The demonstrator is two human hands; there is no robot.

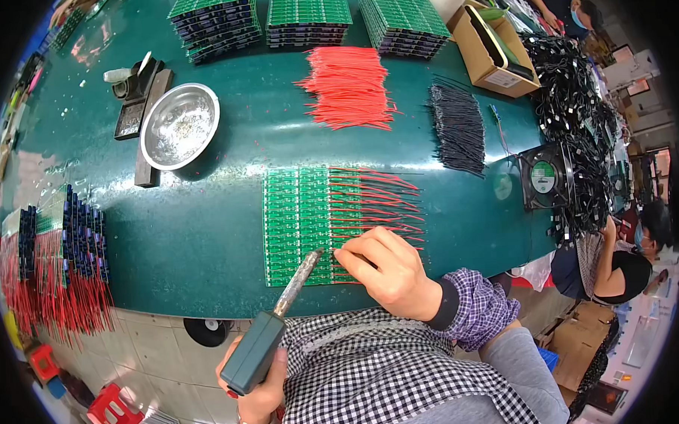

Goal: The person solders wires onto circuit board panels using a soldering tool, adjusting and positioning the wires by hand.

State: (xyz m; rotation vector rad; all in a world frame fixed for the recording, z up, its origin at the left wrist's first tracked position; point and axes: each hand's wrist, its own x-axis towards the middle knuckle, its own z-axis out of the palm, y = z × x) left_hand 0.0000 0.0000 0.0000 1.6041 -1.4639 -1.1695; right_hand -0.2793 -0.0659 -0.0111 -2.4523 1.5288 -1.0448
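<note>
My left hand [261,383] is closed round the dark green handle of a soldering iron [298,284]. The iron slants up to the right, its tip at the lower middle of a green circuit board panel [280,221]. Just right of the tip, my right hand [390,272] pinches at the panel with thumb and forefinger. A thin wire seems to be between those fingertips, mostly hidden by them. Red and dark wires [384,199] run out to the right from the panel's right-hand column, and some pass under my right hand.
Beyond the panel lie a red wire bundle [348,88] and a black wire bundle [458,126]. A metal bowl [150,140] and soldering iron stand [130,96] are at left. Stacked boards [306,15] line the back; wired boards [64,244] stand far left. A fan [545,176] sits right.
</note>
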